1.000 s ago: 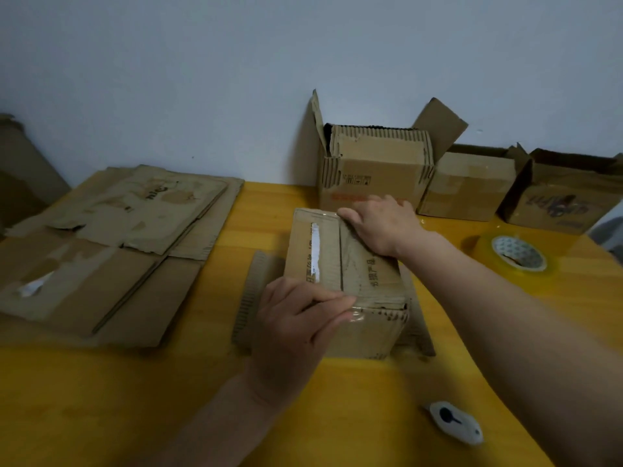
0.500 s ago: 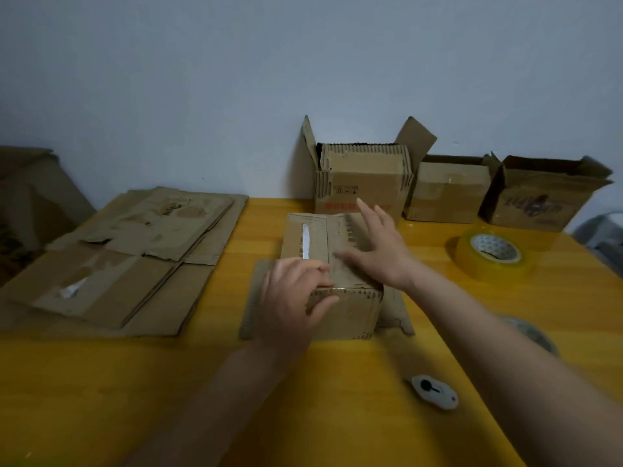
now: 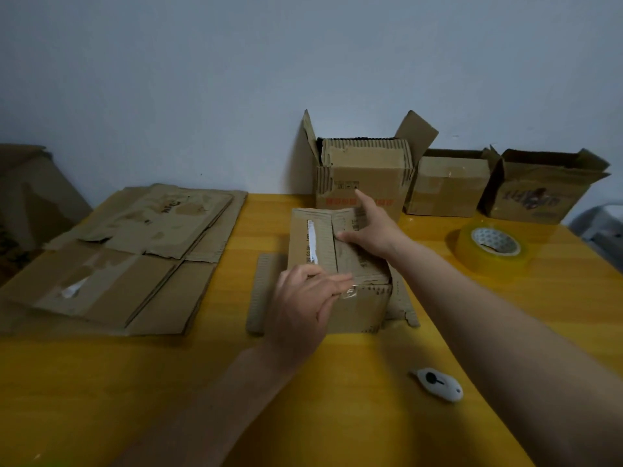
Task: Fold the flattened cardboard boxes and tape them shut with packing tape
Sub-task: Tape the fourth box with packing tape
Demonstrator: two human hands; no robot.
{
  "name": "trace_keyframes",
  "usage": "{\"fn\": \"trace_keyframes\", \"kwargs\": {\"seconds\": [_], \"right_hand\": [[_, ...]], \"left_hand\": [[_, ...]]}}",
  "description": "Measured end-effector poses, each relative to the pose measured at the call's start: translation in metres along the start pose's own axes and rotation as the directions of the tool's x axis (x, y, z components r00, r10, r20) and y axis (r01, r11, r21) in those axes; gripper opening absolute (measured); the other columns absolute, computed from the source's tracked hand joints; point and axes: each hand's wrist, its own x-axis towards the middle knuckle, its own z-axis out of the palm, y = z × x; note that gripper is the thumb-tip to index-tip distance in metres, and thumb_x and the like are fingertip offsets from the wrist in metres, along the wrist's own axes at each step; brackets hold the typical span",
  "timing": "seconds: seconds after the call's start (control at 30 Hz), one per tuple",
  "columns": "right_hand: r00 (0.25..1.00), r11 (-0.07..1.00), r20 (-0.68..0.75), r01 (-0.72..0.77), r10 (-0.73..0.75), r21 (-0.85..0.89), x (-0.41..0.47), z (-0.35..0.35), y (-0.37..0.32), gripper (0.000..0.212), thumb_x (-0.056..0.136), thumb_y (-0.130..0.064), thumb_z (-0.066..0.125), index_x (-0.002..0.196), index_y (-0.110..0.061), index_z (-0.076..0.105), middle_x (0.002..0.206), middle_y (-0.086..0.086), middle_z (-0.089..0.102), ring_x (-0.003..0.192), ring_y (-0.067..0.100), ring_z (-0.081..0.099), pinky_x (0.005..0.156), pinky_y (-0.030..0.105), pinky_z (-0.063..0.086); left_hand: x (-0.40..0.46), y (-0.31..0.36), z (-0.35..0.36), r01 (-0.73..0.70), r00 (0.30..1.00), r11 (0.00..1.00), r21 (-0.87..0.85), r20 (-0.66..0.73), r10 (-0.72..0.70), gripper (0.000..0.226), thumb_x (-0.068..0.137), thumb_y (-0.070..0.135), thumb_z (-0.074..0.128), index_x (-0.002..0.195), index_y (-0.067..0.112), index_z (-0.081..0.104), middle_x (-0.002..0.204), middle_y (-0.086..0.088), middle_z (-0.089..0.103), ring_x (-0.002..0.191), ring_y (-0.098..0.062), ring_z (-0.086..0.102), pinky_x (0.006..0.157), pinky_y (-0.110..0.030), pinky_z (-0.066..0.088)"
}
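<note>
Here the box [image 3: 340, 264] sits mid-table [image 3: 101, 382], flaps folded shut. The left hand [image 3: 303, 308] rests on its near top edge, fingers straight and pressing flat, gripping nothing. The right hand [image 3: 374, 227] lies open on the far flap, fingers extended. Right of that hand sits the tape roll [image 3: 490, 247]; flat cardboard [image 3: 118, 257] lies left of the left hand.

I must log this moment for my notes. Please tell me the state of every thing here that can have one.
Box in front: top flaps closed, both hands on it.
Left hand: fingers flat, pressing the near edge.
Right hand: open, on top.
Back boxes: flaps open.
Cardboard stack: still flat.
Tape roll: lying flat, untouched.
</note>
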Motion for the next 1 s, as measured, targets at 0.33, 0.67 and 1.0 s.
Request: {"fn": "trace_keyframes", "kwargs": {"seconds": [0.33,0.67,1.0], "right_hand": [[0.996,0.998,0.074,-0.052,0.049,0.047,0.048,-0.001,-0.007,0.016,0.083,-0.029,0.072,0.087,-0.014,0.074,0.088,0.004,0.071,0.084,0.020,0.068,0.071,0.032,0.055],[1.000,0.973,-0.011,-0.020,0.023,0.231,0.049,-0.003,0.006,0.013,0.091,-0.020,0.063,0.083,-0.014,0.072,0.085,0.002,0.070,0.082,0.018,0.066,0.065,0.026,0.052],[0.998,0.970,-0.036,0.040,-0.050,-0.241,-0.052,-0.035,0.053,0.017,0.093,-0.030,0.058,0.101,-0.015,0.060,0.100,0.001,0.061,0.090,0.017,0.056,0.071,0.029,0.047]], "left_hand": [[0.004,-0.009,-0.001,-0.068,0.996,0.998,0.003,-0.053,0.068,0.020,0.088,0.018,0.060,0.102,0.018,0.075,0.100,0.011,0.073,0.080,-0.011,0.061,0.066,-0.034,0.048],[0.006,-0.023,0.001,0.006,0.999,0.999,-0.035,-0.037,-0.007,0.017,0.086,0.031,0.062,0.103,0.033,0.059,0.100,0.018,0.068,0.092,-0.005,0.057,0.090,-0.028,0.038],[0.016,0.002,-0.016,0.421,0.859,0.856,0.300,0.172,-0.483,0.092,0.062,0.084,0.053,0.134,0.027,0.050,0.160,-0.010,0.016,0.147,-0.031,0.009,0.116,-0.056,0.007]]}}
